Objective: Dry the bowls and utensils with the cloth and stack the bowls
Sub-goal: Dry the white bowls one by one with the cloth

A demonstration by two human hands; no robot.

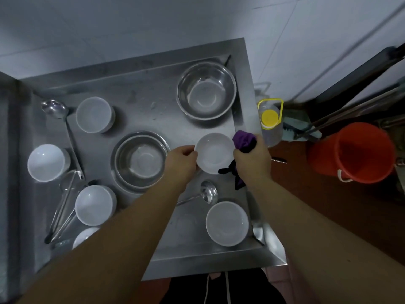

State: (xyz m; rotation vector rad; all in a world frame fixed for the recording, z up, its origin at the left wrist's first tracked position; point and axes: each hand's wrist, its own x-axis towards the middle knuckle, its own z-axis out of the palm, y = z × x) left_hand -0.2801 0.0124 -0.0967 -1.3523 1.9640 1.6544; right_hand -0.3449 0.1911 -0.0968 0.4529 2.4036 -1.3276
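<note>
My left hand (180, 162) grips the left rim of a small white bowl (213, 153), held above the steel table (153, 99). My right hand (252, 160) is closed on a purple cloth (244, 141) bunched against the bowl's right rim, with a loose end hanging below. Several other white bowls stand upright on the table, among them one at the back left (94, 115), one at the far left (47, 162) and one at the front right (226, 223). Two steel bowls sit at the centre (140, 160) and at the back right (206, 91).
Ladles lie at the left (54, 109) and front centre (208, 191), and tongs (61, 207) at the front left. Beyond the table's right edge stand a yellow-capped plastic jug (270, 119) and an orange bucket (355, 152) on the floor. A white tiled wall rises behind.
</note>
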